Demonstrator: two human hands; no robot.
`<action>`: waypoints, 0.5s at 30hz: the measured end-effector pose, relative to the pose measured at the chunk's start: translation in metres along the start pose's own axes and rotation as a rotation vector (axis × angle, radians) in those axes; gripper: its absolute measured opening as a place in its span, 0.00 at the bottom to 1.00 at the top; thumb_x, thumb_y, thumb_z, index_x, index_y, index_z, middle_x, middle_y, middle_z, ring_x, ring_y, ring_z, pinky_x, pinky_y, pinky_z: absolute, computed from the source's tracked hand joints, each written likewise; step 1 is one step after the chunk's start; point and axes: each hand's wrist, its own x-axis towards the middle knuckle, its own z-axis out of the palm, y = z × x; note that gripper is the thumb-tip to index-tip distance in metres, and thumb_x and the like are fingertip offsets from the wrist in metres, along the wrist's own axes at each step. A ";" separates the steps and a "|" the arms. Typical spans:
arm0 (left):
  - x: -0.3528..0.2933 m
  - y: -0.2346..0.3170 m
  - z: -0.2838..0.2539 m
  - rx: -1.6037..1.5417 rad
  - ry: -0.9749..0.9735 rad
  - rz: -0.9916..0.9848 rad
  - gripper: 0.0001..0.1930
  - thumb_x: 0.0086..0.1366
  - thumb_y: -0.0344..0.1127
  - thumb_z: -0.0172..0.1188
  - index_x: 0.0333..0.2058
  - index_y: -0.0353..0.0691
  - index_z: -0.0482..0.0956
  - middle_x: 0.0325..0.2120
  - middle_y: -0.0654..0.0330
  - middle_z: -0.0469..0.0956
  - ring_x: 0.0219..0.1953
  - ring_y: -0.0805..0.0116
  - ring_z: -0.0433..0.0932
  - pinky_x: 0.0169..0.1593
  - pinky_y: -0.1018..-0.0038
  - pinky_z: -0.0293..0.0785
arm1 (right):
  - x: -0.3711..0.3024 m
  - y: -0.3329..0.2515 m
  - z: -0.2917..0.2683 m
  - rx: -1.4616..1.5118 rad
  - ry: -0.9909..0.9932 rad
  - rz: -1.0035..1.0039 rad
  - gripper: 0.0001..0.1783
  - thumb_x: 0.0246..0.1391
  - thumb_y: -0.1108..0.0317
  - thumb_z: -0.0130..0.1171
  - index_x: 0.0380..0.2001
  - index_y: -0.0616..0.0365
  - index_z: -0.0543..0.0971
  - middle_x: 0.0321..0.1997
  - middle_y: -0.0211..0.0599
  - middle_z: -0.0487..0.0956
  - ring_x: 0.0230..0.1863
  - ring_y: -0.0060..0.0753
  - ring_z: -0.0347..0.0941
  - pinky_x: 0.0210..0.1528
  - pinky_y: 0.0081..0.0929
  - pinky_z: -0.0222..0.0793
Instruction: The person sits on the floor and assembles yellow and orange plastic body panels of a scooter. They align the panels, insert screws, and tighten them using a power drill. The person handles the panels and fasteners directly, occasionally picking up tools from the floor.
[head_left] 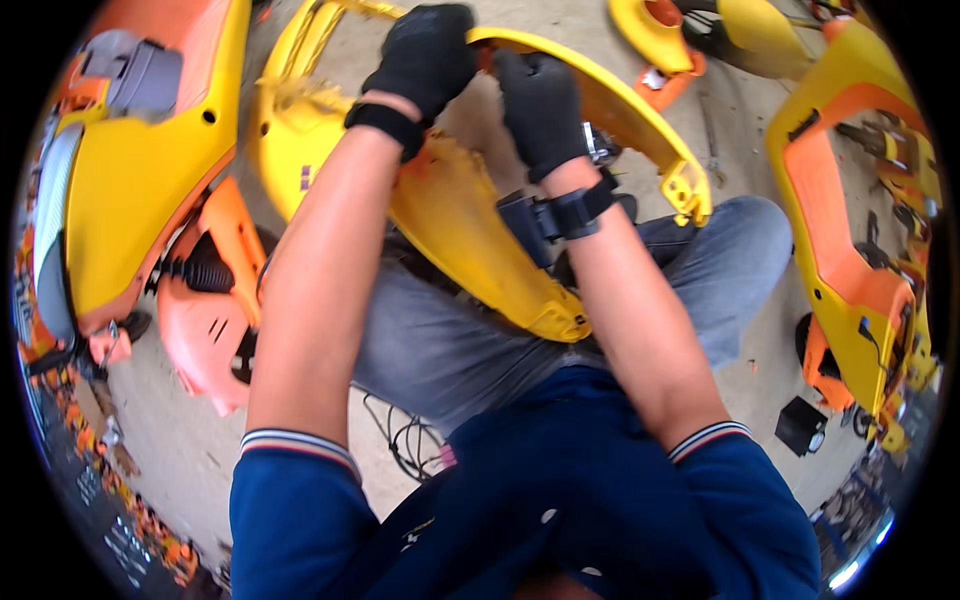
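Observation:
A curved yellow plastic body panel [455, 215] lies across my lap, its arched side [620, 95] bending round to the right and its narrow end near my waist. My left hand [425, 55], in a black glove, is closed at the far edge of the panel, fingers curled over it and partly hidden. Just right of it, my right hand [540, 105], also gloved in black, is closed like a fist inside the arch. Whatever its fingers hold is hidden. A dark strap with a small box [578, 210] is on my right wrist.
Large yellow and orange vehicle bodies stand at left [130, 200] and right [840, 220]. A pink-orange cover [205, 330] lies on the floor at left, near black cables [405, 440]. A small black box [800, 427] sits at lower right. More yellow parts [650, 40] lie ahead.

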 end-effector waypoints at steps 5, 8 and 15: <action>0.008 0.013 -0.009 0.013 -0.058 -0.137 0.09 0.55 0.37 0.61 0.32 0.39 0.80 0.30 0.48 0.80 0.36 0.48 0.78 0.40 0.60 0.74 | 0.000 -0.014 -0.006 0.021 -0.041 0.181 0.17 0.52 0.60 0.58 0.24 0.66 0.78 0.20 0.49 0.76 0.22 0.45 0.73 0.29 0.37 0.68; 0.008 0.014 -0.010 0.003 -0.044 -0.128 0.09 0.55 0.38 0.61 0.32 0.39 0.80 0.29 0.48 0.80 0.35 0.48 0.78 0.40 0.60 0.74 | -0.002 -0.017 -0.004 0.116 -0.019 0.165 0.16 0.52 0.60 0.60 0.25 0.65 0.78 0.21 0.43 0.76 0.21 0.37 0.71 0.27 0.31 0.67; 0.002 0.018 -0.001 -0.046 0.108 -0.098 0.08 0.50 0.36 0.63 0.29 0.40 0.79 0.25 0.48 0.78 0.32 0.48 0.78 0.37 0.59 0.74 | -0.003 -0.003 -0.012 -0.343 -0.123 -0.043 0.10 0.55 0.64 0.55 0.30 0.60 0.77 0.25 0.46 0.77 0.31 0.48 0.76 0.33 0.39 0.68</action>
